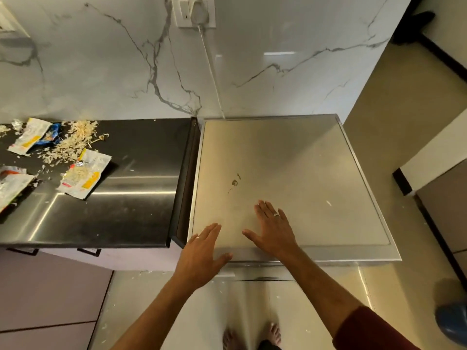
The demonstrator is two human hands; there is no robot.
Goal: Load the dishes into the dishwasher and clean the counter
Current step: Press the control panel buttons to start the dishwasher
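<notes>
Your right hand (pixel 274 229) lies flat, fingers straight and spread, on the steel dishwasher top (pixel 316 173) at lower centre. Your left hand (pixel 201 253), fingers straight, holds nothing above that top's near left corner. The black counter (pixel 131 198) at left carries torn packets (pixel 84 174) and scattered shreds (pixel 73 142); their printing is too blurred to read.

White plug (pixel 199 11) in wall socket (pixel 193 11); cord (pixel 211 69) down marble backsplash (pixel 101 59).

Four torn packets (pixel 84 174), two hands (pixel 274 229)
</notes>
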